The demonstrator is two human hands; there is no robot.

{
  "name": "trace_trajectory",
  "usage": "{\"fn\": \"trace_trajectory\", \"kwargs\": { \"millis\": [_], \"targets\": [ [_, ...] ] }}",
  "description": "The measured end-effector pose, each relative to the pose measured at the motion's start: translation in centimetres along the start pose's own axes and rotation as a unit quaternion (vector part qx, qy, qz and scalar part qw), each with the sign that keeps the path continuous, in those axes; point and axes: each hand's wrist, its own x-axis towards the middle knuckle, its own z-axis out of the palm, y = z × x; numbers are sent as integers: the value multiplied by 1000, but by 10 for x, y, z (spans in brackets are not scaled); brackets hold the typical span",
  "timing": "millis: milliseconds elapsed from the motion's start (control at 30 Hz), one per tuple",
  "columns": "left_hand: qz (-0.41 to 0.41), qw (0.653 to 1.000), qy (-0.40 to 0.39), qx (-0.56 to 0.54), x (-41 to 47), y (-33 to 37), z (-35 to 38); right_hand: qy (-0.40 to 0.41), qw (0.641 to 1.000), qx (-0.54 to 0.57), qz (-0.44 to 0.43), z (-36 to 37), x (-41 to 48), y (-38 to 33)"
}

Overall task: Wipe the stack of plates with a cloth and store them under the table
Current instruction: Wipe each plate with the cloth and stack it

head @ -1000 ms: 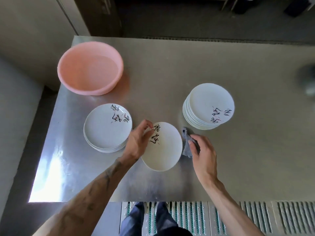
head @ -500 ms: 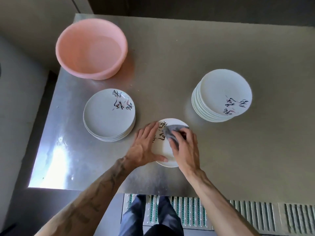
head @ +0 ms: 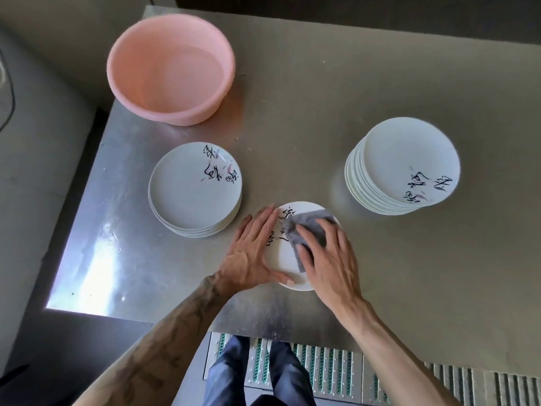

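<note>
A single white plate (head: pixel 285 260) with black lettering lies flat near the table's front edge. My left hand (head: pixel 253 254) rests on its left rim with straight fingers and the thumb along the near rim. My right hand (head: pixel 328 259) presses a grey cloth (head: pixel 307 227) flat onto the plate's right half, and the hand covers much of the cloth. A low stack of plates (head: pixel 194 189) stands to the left. A taller stack of plates (head: pixel 402 167) stands to the right.
A pink plastic basin (head: pixel 171 68) holding water sits at the back left of the steel table (head: pixel 322 112). The table's left edge drops to a dark floor. Below the front edge show my legs and a ribbed floor grate (head: pixel 336 373).
The plate went from tilted on its edge to lying flat. My right hand brought the cloth from beside the plate onto it. My left hand went from pinching the rim to resting flat.
</note>
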Motion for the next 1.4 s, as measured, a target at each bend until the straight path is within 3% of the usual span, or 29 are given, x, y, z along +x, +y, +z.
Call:
{"fn": "trace_trajectory", "kwargs": {
  "millis": [233,500,700,900,1033,1233,1400],
  "targets": [
    [18,1000,-3,10,-2,-4,-1,14,1000,-27,0,5,17,1],
    [13,1000,2,18,0,-4,1,-75,980,6,-186,5,-1,2],
    [17,1000,2,23,0,-4,1,-97,972,39,-210,-1,9,3],
    [4,1000,0,14,0,-3,0,-32,994,-11,-101,-12,41,9],
    [1,1000,-8,10,1,-4,1,-30,996,-57,-56,-27,13,23],
    [5,1000,-4,20,1,-5,3,-93,990,64,-87,-16,-16,-1],
    [3,1000,-6,20,1,-6,4,-53,995,-26,-80,-5,32,-6]
  ]
}}
